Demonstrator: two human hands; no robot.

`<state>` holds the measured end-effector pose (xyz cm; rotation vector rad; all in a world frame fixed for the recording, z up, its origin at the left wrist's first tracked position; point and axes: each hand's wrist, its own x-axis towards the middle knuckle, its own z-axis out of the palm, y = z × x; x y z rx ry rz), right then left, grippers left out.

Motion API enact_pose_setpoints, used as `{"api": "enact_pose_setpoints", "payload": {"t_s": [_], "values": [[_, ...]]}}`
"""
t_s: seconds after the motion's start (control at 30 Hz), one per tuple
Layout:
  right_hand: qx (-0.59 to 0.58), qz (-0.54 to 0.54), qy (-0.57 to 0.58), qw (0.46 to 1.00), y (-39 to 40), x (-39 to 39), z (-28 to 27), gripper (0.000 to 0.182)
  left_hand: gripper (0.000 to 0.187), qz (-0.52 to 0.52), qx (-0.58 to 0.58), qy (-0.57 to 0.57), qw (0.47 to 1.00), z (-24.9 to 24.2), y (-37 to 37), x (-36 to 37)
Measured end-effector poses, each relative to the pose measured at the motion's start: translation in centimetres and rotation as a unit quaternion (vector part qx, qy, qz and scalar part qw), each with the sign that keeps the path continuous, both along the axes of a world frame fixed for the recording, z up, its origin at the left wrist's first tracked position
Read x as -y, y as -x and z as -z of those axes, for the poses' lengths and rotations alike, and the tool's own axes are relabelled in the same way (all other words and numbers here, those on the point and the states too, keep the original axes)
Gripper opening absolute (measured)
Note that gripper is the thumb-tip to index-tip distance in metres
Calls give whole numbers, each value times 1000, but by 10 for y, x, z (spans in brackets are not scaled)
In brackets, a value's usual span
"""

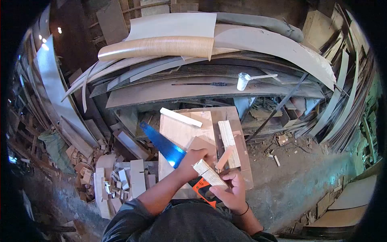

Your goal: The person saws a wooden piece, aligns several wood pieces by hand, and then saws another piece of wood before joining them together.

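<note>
The right grip (233, 188) is grasping the block (211, 176), thumb along its lower end and fingers curled on the far side. The block is held tilted over the near edge of the counter (226, 114), its upper end towards the left grip (192, 163). A dark line crosses it near that end; whether it is a mark or a cut, I cannot tell. The left grip has its fingers bent just beside the upper end; whether it grasps anything, I cannot tell.

The saw (161, 141) lies below the hands, its blue blade slanting out over the counter's left edge, its orange and black handle (198, 186) at the near edge, partly hidden by the block.

A white strip (180, 117) lies near the counter's far left corner, on a pale board (193, 131). Towards the right edge is a thick plank (228, 141), with a peach strip (224, 158) slanting just beside it, near the right grip. Offcuts (123, 177) are piled beyond the left edge. Past the far edge, a cup (243, 82) with a stick (264, 76) in it sits on a stack of sheets (153, 94)
</note>
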<state>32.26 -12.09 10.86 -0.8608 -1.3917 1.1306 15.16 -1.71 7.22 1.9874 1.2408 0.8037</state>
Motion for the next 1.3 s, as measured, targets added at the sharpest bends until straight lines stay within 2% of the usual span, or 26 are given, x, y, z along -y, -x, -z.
{"api": "enact_pose_setpoints", "payload": {"t_s": [0.1, 0.13, 0.2, 0.3, 0.33, 0.43, 0.47, 0.57, 0.63, 0.73, 0.8, 0.9, 0.93, 1.03, 1.07, 1.17, 1.2, 1.3], "values": [[10, 26, -60, 998, 4, -5, 3, 46, 27, 42, 18, 14, 999, -12, 28, 16], [35, 45, -95, 994, 7, -5, 3, 45, 28, 68, 120, 105, 985, -18, 33, 26], [85, 83, -165, 979, 13, -6, 4, 43, 35, 118, 316, 278, 899, -25, 38, 52], [219, 110, -251, 936, 16, -8, -2, 40, 43, 156, 492, 369, 773, -19, 37, 78], [217, 107, -263, 934, 20, -9, -1, 39, 40, 152, 519, 360, 760, -18, 35, 85], [228, 86, -257, 935, 30, -9, 2, 39, 37, 55, 571, 387, 722, -18, 23, 97], [243, 76, -244, 936, 31, -6, -2, 43, 37, 32, 563, 374, 737, -26, 22, 99], [244, 10, -200, 949, 31, -7, -21, 42, 34, -11, 595, 340, 728, -13, 31, 100], [313, -37, -189, 930, 14, -5, -17, 40, 29, -74, 528, 323, 782, -20, 44, 99], [414, -138, -124, 891, -23, -2, 5, 37, 21, -153, 462, 303, 819, -7, 60, 100], [468, -189, -75, 860, -32, 6, 7, 39, 21, -148, 404, 295, 853, 1, 70, 102], [517, -170, -157, 824, -36, 21, 37, 35, 22, -147, 334, 290, 885, 15, 81, 103], [550, -167, -167, 801, -34, 25, 41, 35, 22, -143, 312, 290, 894, 16, 85, 103], [580, -151, -188, 778, -27, 25, 57, 30, 26, -152, 260, 245, 921, 10, 91, 103], [569, -154, -191, 785, -27, 24, 59, 27, 28, -160, 245, 223, 930, 7, 93, 103], [527, -150, -180, 817, -25, 20, 54, 20, 36, -222, 89, 66, 969, 13, 112, 98], [507, -138, -164, 835, -22, 21, 42, 22, 42, -238, 62, 72, 967, 6, 120, 96], [458, -118, -110, 874, -18, 21, 34, 33, 42, -246, -87, 124, 957, -15, 134, 88]]}}
